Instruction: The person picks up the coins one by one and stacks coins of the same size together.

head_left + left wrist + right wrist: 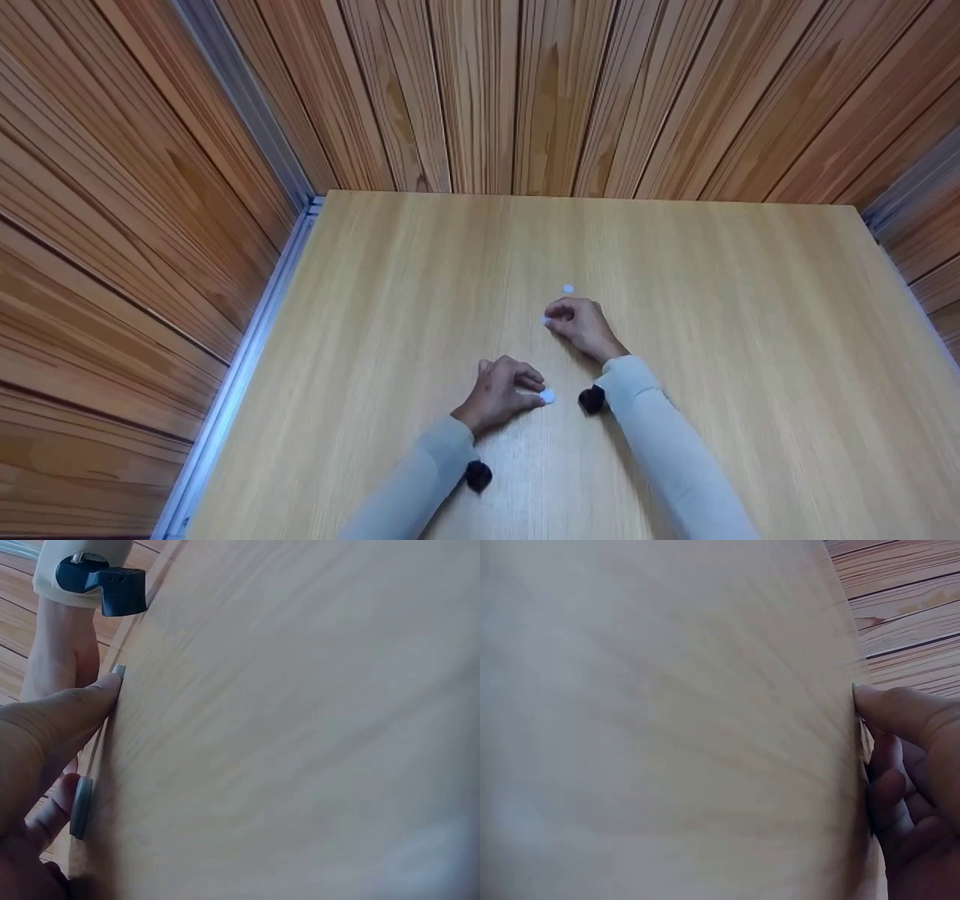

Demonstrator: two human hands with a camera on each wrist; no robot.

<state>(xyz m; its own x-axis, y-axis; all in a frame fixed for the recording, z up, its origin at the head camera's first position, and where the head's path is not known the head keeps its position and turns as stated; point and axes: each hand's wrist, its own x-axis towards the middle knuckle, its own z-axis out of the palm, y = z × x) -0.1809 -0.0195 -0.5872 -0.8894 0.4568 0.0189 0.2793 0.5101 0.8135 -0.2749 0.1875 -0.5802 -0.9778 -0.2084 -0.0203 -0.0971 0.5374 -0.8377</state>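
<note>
Near the middle of the tabletop, my left hand pinches a small white disc between thumb and fingers, low against the wood. Farther back and to the right, my right hand has its thumb and index fingertip together on another white disc, mostly covered by the fingers. A third white disc lies on the table just beyond the right hand, touched by neither hand. In the right wrist view, the right hand has its thumb tip at the table surface, and its disc barely shows.
The light wooden table reaches back to a plank wall. A metal rail runs along its left side. Both sleeves carry a black device at the wrist, the left one and the right one.
</note>
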